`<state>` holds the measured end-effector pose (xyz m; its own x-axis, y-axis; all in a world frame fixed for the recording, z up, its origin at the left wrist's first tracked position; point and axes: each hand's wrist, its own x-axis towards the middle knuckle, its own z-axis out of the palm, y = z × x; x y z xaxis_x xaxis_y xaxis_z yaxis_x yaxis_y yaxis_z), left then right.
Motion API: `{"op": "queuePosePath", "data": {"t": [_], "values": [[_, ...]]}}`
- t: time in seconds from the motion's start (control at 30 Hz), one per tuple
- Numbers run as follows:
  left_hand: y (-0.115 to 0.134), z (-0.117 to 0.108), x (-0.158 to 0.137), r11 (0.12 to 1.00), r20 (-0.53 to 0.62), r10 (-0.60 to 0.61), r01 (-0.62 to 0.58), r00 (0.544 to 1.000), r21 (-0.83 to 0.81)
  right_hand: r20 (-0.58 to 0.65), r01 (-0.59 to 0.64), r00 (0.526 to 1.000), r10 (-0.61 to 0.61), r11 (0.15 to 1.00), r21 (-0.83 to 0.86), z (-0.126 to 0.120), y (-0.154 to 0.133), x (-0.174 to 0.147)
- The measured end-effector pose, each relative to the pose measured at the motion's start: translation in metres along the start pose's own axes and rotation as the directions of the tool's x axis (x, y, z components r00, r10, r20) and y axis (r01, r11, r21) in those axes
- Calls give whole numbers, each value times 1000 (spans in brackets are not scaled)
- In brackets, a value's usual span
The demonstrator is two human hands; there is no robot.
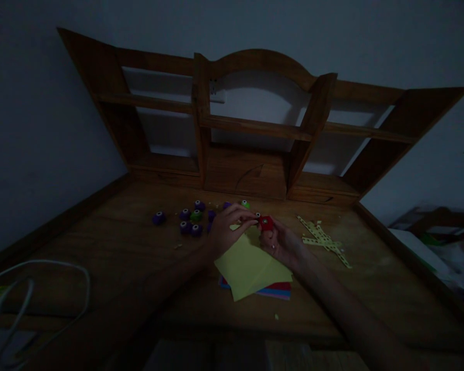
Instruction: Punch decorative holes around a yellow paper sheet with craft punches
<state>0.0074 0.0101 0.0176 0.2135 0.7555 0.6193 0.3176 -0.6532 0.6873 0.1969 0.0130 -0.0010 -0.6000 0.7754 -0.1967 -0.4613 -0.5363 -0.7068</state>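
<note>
The right hand (281, 244) holds a faceted red piece (266, 223).

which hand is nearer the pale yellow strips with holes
Right. The right hand, holding the red piece, is just left of the pale yellow strips; the left hand is farther left, its fingertips by the red piece.

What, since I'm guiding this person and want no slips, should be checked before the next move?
1. Red piece in the right hand: ok, held by the fingers.
2. Left hand close by: ok, its fingers are near the red piece.
3. Left hand gripping something: cannot tell, too small and dark.
4. Yellow paper squared with the coloured sheets beneath: not ok, askew.
5. Perforated yellow strips apart from both hands: ok.
6. Lighting: not ok, dim.
</note>
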Motion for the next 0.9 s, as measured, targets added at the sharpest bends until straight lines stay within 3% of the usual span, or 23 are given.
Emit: {"op": "queuePosePath", "data": {"t": [0.23,0.43,0.63,0.77,0.9], "values": [[2,1,-4,997,41,75,-76,996,4,-18,-20,1000,20,1000,-7,1,9,2],[1,2,-6,991,62,134,-135,989,19,-12,11,1000,-10,996,90,7,8,0],[4,-1,-2,995,70,0,-7,998,101,-45,105,994,-102,992,75,14,-3,-3],[-11,-8,3,941,57,-121,97,991,325,-111,204,973,-204,979,-8,4,-14,-5],[-30,-14,3,872,201,-235,115,951,475,-230,265,925,-301,948,-174,-8,-24,-5]]}}
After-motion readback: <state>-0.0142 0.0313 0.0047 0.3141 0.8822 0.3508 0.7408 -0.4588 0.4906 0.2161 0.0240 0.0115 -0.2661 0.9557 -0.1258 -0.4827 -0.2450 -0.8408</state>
